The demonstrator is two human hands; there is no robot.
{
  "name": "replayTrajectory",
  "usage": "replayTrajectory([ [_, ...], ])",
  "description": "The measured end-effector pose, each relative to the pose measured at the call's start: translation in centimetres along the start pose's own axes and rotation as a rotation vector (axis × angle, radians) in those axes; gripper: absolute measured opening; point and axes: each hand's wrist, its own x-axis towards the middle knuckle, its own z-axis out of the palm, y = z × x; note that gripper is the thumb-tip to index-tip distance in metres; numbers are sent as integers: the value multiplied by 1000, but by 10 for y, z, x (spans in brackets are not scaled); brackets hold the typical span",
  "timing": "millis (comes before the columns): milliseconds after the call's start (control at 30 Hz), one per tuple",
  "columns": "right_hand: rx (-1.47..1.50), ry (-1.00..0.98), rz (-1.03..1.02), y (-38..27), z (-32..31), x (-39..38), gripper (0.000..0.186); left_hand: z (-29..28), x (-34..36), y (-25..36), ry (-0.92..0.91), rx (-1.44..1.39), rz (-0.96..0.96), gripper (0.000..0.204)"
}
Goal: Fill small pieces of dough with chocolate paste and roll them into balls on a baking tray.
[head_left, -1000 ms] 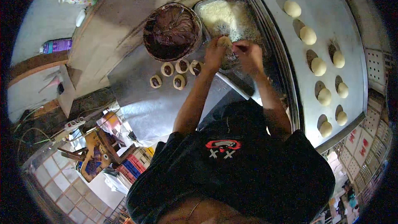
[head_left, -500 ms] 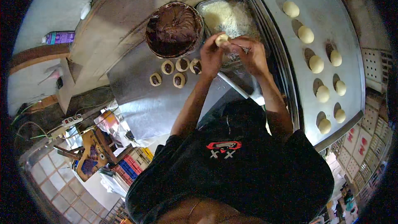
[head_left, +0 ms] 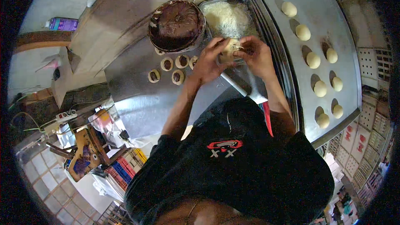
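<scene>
A piece of pale dough (head_left: 230,49) is held up between my two hands, over the near edge of the tray of white powder. My left hand (head_left: 210,61) curls round its left side, thumb below and fingers above. At its right edge the bent fingers of my right hand (head_left: 255,54) pinch it; a small dark patch shows there. To the left, several dough rounds (head_left: 167,64) with dark brown filling on top lie on the metal table. Behind them stands a round tub (head_left: 177,26) of thick chocolate-brown filling.
The clear tray (head_left: 228,16) of pale powder sits beyond my hands. A flat metal tool (head_left: 235,84) lies below them. At right, a large baking sheet (head_left: 287,37) bears several smooth dough balls. A purple bottle (head_left: 63,24) stands far left.
The dough between my hands now looks wider and flatter, where it was a small rounded piece. My hands have come slightly nearer to me, and the whole view has shifted a little.
</scene>
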Motion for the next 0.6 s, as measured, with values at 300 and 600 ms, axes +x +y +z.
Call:
replayTrajectory([
  [300, -178, -121, -306, -32, -2, -21, 20, -7, -23, 0, 9, -289, -341, 25],
  [600, -58, -104, -87, -44, 9, -37, 28, -17, -40, 36, 116, -19, -41, 31],
])
